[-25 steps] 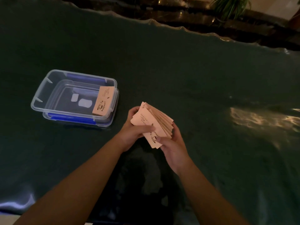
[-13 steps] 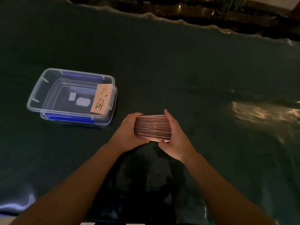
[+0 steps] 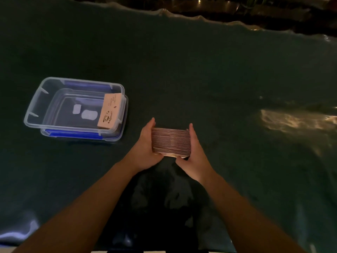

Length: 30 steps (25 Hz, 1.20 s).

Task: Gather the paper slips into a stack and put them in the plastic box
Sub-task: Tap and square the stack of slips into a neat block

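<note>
A squared-up stack of pinkish paper slips stands on edge on the dark green table, near the middle. My left hand presses against its left end and my right hand against its right end, so both hold it between them. To the left stands the clear plastic box with blue clips, its top open. One batch of slips with a coffee-cup print leans against the box's right inner wall.
The dark green cloth covers the whole table, with a wrinkled far edge. A bright reflection lies on the cloth at the right. White stickers show on the box's bottom.
A second ago the slips were fanned loosely in my hands above the table. Now they are squared into a tight stack standing on edge on the cloth, a hand at each end.
</note>
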### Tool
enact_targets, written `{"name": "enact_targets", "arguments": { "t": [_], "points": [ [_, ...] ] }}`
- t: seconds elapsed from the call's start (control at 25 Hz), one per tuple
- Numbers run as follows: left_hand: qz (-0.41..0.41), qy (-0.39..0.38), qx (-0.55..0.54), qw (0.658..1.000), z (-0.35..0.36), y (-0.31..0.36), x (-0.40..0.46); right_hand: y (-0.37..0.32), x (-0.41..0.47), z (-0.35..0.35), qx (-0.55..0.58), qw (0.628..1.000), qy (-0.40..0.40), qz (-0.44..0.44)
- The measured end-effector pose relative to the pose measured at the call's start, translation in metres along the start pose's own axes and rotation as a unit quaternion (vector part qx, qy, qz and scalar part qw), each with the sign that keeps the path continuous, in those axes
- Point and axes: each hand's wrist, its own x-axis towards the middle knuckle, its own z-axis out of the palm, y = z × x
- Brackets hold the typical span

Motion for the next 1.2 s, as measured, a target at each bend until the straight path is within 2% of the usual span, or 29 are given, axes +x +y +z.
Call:
{"name": "enact_targets", "arguments": {
  "t": [0.08,0.16,0.36,0.52,0.64,0.88,1.08,1.2],
  "points": [
    [-0.016,0.022,-0.041,0.999,-0.003,0.000,-0.001,0.002,0.002,-0.001,0.028,0.999,0.011,0.016],
    [-0.029,0.022,-0.063,0.997,0.001,0.000,-0.003,0.001,0.004,0.006,0.008,0.999,0.023,0.025],
    [-0.028,0.028,-0.062,0.997,0.005,-0.003,-0.007,-0.002,0.008,0.011,0.013,0.999,0.024,0.029],
    [-0.029,0.037,-0.136,0.990,0.009,-0.003,-0.009,0.004,0.009,0.013,0.001,1.000,0.023,0.021],
    [-0.032,0.071,-0.136,0.988,0.014,-0.004,-0.009,0.005,0.008,0.015,0.014,0.999,0.025,0.018],
    [-0.024,0.098,-0.117,0.988,0.020,-0.008,-0.009,0.005,0.009,0.014,-0.043,0.999,0.033,0.005],
    [-0.013,0.062,-0.128,0.990,0.012,-0.010,-0.008,0.007,0.009,0.004,-0.069,0.997,0.026,-0.015],
    [0.006,0.000,-0.093,0.996,0.007,-0.016,-0.009,0.008,0.011,0.001,-0.117,0.992,0.026,-0.032]
  ]
}}
